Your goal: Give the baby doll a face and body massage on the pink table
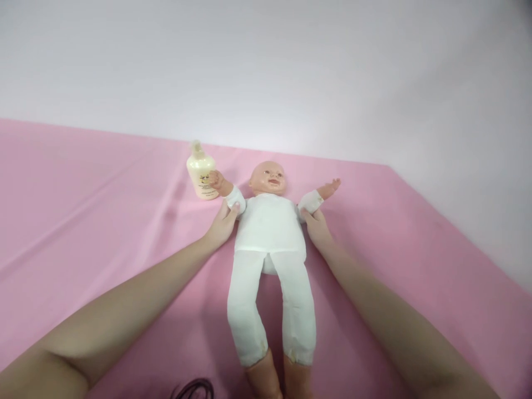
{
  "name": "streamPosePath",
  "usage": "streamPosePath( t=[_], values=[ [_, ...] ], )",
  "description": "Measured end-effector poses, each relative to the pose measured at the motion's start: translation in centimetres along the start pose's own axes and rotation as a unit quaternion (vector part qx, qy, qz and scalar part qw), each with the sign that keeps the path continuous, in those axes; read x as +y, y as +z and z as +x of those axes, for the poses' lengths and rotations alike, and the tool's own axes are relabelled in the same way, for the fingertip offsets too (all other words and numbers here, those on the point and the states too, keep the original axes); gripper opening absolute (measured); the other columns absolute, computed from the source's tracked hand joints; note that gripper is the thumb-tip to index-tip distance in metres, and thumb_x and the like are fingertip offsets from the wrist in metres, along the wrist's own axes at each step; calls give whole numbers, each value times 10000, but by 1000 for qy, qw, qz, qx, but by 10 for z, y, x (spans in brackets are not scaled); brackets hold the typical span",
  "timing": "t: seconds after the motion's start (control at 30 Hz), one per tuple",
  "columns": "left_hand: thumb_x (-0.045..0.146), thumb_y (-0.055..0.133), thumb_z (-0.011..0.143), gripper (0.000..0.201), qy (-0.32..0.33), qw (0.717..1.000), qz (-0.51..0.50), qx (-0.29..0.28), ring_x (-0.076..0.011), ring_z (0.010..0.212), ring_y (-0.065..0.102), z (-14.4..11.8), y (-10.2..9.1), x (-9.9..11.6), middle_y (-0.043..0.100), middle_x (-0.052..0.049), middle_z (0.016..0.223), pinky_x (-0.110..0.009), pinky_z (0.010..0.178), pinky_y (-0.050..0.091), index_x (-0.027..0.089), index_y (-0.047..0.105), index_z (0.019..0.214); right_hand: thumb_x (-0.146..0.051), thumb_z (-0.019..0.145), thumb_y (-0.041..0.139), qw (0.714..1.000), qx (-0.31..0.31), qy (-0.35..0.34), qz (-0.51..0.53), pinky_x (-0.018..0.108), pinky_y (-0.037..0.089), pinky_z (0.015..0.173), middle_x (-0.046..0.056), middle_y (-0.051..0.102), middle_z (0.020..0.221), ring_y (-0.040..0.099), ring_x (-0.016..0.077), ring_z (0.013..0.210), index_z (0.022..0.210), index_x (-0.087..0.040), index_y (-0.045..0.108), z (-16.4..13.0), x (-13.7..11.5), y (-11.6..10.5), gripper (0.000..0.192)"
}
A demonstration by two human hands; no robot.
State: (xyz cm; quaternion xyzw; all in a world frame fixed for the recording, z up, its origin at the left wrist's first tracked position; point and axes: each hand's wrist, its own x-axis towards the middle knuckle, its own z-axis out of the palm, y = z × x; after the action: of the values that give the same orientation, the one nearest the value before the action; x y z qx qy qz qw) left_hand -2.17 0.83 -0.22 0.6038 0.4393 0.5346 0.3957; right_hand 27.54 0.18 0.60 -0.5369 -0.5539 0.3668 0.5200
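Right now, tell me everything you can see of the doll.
The doll lies face up on the pink cloth, head away from the camera, arms spread, legs straight. White soft-looking body and limbs; bare plastic-looking head, hands and feet. The left hand and right hand touch its upper arms. One doll hand is against the cream bottle.

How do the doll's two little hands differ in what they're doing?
The doll's left-of-picture hand rests against the cream lotion bottle; the doll's other hand touches nothing and points outward over the pink sheet. The first looks curled, the second open-fingered. Both stick out of white sleeves, and the person's left hand and right hand each hold an arm.
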Motion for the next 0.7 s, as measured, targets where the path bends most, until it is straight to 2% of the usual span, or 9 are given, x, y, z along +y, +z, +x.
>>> streamPosePath(
  t=[0.1,0.2,0.33,0.43,0.57,0.7],
  values=[
    [507,632,964,470,-25,999,-29,22,-281,1256,629,1,2,2,662,-123,1308,-463,1119,491,192,528,1297,-426,892,649,1000,20,-6,-2,512,508,1107,100,709,1312,664,300,1211,1274,-246,606,-2,-7,1,424],
    [470,696,911,424,-25,997,-49,51,-272,1135,676,1,2,7,698,-108,1185,-456,1033,542,183,553,1189,-491,911,630,999,44,-13,0,523,501,1121,104,696,1323,648,296,1235,1305,-248,588,-5,-15,-1,464],
    [502,649,941,421,22,994,-36,105,-253,1192,655,0,0,11,683,-106,1265,-417,1057,534,206,562,1227,-625,975,510,997,74,-7,25,504,482,1149,148,615,1458,573,309,1385,1432,-236,526,-7,-18,-6,600],
    [552,593,975,456,36,992,-40,110,-257,1249,626,-1,-2,12,650,-105,1332,-418,1102,516,231,556,1297,-677,991,423,994,93,4,55,499,519,1106,142,550,1539,541,314,1436,1503,-287,475,-5,-11,-9,645],
    [558,560,994,454,60,993,-15,103,-277,1309,588,-4,-3,16,621,-112,1366,-459,1165,473,232,555,1310,-668,1004,376,993,98,-53,28,508,495,1131,91,511,1577,505,290,1473,1536,-370,435,-5,-9,-9,613],
    [451,645,968,387,130,986,31,95,-249,1293,587,-7,-1,24,617,-92,1351,-455,1195,441,252,542,1283,-523,978,497,984,128,-124,20,495,416,1209,100,444,1622,460,275,1496,1575,-328,358,-9,-20,-5,644]
  ],
)
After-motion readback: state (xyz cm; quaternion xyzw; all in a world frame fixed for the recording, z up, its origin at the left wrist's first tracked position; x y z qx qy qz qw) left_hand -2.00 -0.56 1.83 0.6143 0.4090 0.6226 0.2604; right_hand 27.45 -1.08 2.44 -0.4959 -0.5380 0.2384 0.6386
